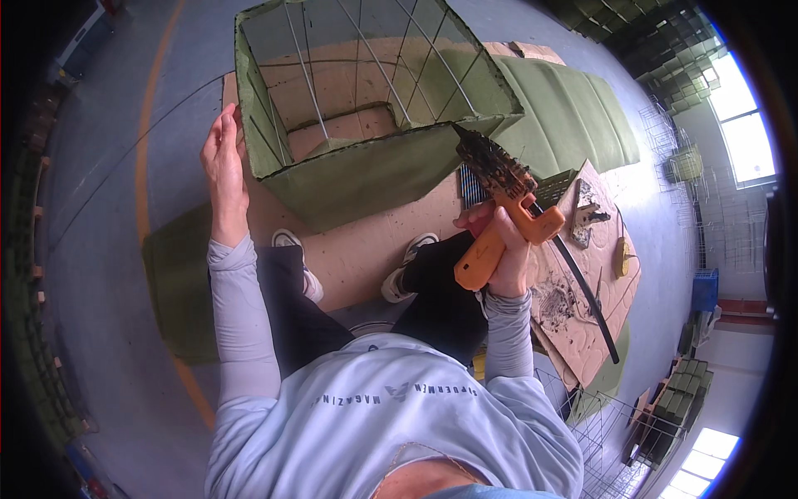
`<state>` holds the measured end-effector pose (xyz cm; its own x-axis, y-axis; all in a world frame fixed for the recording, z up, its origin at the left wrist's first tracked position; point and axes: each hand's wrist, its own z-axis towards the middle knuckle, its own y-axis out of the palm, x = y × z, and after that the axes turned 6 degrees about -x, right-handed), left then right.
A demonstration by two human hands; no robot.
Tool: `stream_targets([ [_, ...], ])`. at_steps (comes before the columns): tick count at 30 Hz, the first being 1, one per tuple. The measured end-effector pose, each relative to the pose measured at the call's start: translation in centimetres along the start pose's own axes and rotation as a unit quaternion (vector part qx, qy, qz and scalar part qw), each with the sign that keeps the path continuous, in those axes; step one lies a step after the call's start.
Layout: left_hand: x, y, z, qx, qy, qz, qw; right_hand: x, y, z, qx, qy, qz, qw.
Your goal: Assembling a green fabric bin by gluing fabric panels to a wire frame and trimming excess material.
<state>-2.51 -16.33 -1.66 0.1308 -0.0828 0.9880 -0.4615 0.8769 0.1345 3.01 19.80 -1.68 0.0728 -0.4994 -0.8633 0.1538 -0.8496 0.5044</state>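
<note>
In front of me stands a box-shaped wire frame covered in green fabric (357, 179), its open top crossed by thin metal wires (366, 37). My left hand (223, 162) rests against its left side, fingers stretched out and nearly flat. Closed around the handle of an orange hot glue gun (480, 259) is my right hand (513, 258). Black residue crusts the gun's front, and its tip meets or nearly meets the box's near right corner; I cannot tell which. A long black glue stick (586, 287) trails from the gun's back.
Brown cardboard (349, 279) lies under the box and around my feet. At right, a cardboard-topped surface (582, 333) carries black smears, a stained block (588, 214) and a yellow-handled tool (622, 258). Green fabric (565, 112) spreads behind. Wire frames (615, 432) stand at lower right.
</note>
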Motion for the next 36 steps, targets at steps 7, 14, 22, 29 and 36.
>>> stream_targets([
  [7, -0.6, -0.5, 0.3, -0.003, 0.004, -0.007, 1.0, -0.4, -0.9, 0.3, 0.015, -0.015, -0.014, 1.0],
  [14, -0.6, -0.4, 0.3, -0.007, 0.007, -0.005, 1.0, -0.7, -1.4, 0.8, 0.046, -0.031, -0.023, 0.998],
  [22, -0.5, -0.4, 0.2, 0.001, 0.001, 0.014, 1.0, -0.9, -2.6, 1.1, 0.049, -0.023, -0.037, 0.998],
  [29, -0.9, -0.5, 0.4, -0.005, 0.012, -0.006, 1.0, -1.4, -3.6, 1.5, 0.058, -0.032, -0.03, 0.997],
  [36, -0.6, -0.2, 0.3, -0.001, 0.011, -0.006, 1.0, -2.1, -4.1, 1.8, 0.069, -0.05, -0.023, 0.996],
])
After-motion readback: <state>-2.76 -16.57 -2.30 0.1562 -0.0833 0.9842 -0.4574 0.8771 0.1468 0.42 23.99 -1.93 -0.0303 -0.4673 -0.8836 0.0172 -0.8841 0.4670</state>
